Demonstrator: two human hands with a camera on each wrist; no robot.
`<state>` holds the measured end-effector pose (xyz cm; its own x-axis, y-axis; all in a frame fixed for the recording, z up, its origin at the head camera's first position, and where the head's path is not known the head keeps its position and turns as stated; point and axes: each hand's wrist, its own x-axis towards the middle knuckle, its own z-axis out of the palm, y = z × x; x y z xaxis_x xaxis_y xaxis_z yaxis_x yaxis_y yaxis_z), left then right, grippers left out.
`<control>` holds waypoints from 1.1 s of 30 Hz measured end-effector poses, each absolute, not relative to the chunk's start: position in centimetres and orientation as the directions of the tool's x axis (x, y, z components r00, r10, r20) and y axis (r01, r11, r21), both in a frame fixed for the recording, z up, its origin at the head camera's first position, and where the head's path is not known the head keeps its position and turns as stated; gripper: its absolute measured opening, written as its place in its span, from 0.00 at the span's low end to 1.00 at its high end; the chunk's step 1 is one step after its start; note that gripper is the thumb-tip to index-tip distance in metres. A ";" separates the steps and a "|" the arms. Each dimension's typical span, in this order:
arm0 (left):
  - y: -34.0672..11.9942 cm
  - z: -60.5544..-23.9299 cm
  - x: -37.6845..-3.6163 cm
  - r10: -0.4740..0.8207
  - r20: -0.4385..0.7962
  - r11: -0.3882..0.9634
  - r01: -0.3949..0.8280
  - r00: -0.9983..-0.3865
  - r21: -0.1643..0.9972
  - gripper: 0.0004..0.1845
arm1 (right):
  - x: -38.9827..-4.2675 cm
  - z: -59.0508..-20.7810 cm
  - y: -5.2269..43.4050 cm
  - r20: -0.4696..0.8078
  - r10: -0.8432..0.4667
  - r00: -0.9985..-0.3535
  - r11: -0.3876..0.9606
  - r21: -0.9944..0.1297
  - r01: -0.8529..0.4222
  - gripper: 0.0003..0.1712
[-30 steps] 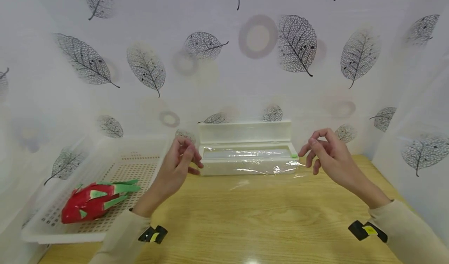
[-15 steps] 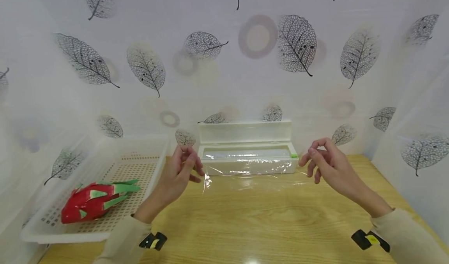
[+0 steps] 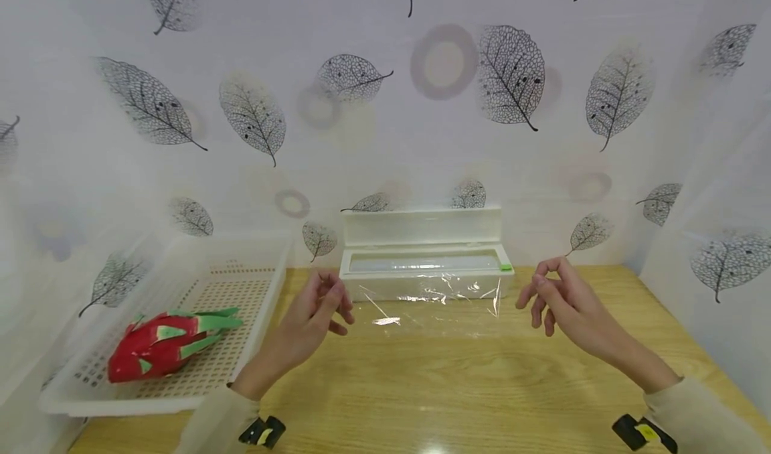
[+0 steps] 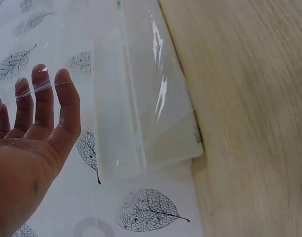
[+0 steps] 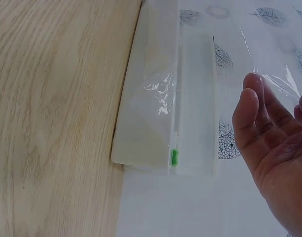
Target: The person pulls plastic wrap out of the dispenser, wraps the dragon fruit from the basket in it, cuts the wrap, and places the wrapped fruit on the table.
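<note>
A sheet of clear cling film (image 3: 385, 321) stretches from the long white cling film box (image 3: 421, 228) toward me, its creases catching the light. My left hand (image 3: 313, 317) pinches the film's left edge between thumb and fingers, in front of the box's left end. Opposite it, my right hand (image 3: 566, 310) pinches the right edge in the same way. Both hands are held above the table. In the left wrist view, film lies across the fingers (image 4: 42, 106). The box lid stands raised, and a green slider (image 5: 174, 157) sits at the right end of its rim.
A white perforated basket (image 3: 274, 307) stands on the left, with a red and green dragon fruit (image 3: 156, 347) inside. The wood-grain table (image 3: 446, 387) spreads in front of the box. Leaf-patterned sheeting (image 3: 385, 146) encloses the back and sides.
Both hands have moved lower and nearer to me, drawing more cling film out over the box's front. The box, basket and dragon fruit stay in place.
</note>
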<state>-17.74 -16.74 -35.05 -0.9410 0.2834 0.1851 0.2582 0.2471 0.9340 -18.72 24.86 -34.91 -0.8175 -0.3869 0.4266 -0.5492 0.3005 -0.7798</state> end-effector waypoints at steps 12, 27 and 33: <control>-16.8 -35.9 -16.8 0.308 0.179 0.252 0.262 -0.934 0.932 0.12 | -17.4 -36.5 25.6 0.414 -0.434 -0.800 0.275 -0.785 -0.555 0.03; -16.9 -38.2 -15.5 0.419 0.151 0.296 0.291 -0.896 0.910 0.13 | -16.0 -39.1 26.1 0.345 -0.488 -0.802 0.315 -0.787 -0.530 0.05; -16.9 -39.0 -14.9 0.482 0.129 0.332 0.316 -0.867 0.889 0.11 | -15.4 -39.6 26.6 0.277 -0.530 -0.801 0.352 -0.788 -0.505 0.05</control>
